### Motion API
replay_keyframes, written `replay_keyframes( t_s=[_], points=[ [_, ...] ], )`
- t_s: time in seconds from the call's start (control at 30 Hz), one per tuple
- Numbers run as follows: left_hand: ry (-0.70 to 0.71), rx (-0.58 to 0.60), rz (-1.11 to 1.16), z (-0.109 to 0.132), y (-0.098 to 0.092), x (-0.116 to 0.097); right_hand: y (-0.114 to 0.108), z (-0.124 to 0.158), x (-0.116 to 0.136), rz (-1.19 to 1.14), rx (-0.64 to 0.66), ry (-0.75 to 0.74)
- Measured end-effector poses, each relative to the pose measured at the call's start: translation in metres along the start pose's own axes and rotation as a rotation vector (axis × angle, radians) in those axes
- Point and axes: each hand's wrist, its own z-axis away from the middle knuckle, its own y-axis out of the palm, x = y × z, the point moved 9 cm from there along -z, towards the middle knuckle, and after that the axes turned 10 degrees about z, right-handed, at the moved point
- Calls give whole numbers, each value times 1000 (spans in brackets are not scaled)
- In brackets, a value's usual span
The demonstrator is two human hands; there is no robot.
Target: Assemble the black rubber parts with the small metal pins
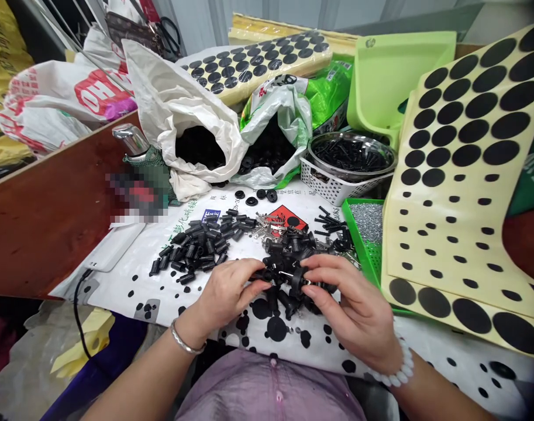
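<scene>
My left hand point(231, 292) pinches a small black plastic part point(262, 273) between thumb and fingertips; its exact shape is mostly covered. In my right hand point(354, 307) is a round black plastic part point(297, 282), gripped at its edge by thumb and fingers. A thin metal pin point(286, 273) points from it toward the left hand. The two held parts are close together, above a heap of black parts and metal pieces. Left of that heap lies a pile of short black plastic cylinders point(196, 251). Small metal strips point(267, 227) and black screws point(330, 222) lie behind.
Two open bags point(205, 123) point(279, 126) of black parts stand at the back. Beside them a steel bowl point(352, 153) of black screws rests on a white basket point(323, 182). A green tray point(358, 234) and sticker sheets point(442, 222) are right; a phone-like white slab point(115, 248) lies left.
</scene>
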Motion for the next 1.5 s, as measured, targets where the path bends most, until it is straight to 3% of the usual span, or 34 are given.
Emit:
replay_keyframes(
  t_s=[0.17, 0.4, 0.53, 0.7, 0.83, 0.93, 1.1, 1.5],
  points=[
    [65, -65, 51, 3, -5, -15, 3, -3, 13, 24, 47, -62],
    [76, -158, 79, 13, -11, -12, 11, 0, 20, 60, 88, -95],
    [13, -225, 187, 21, -15, -2, 16, 0, 23, 59, 94, -83],
    [-163, -294, 469, 32, -11, 15, 18, 0, 25, 45, 89, -67],
    [-205, -332, 606, 38, -6, 20, 19, 0, 25, 35, 88, -59],
    [-214, -331, 535, 39, -5, 22, 19, 0, 24, 35, 86, -55],
    [-64, -326, 290, 34, -10, 7, 15, -1, 21, 38, 53, -41],
    [-29, -314, 237, 29, -7, 0, 25, 4, 27, 132, 135, -103]
  ],
)
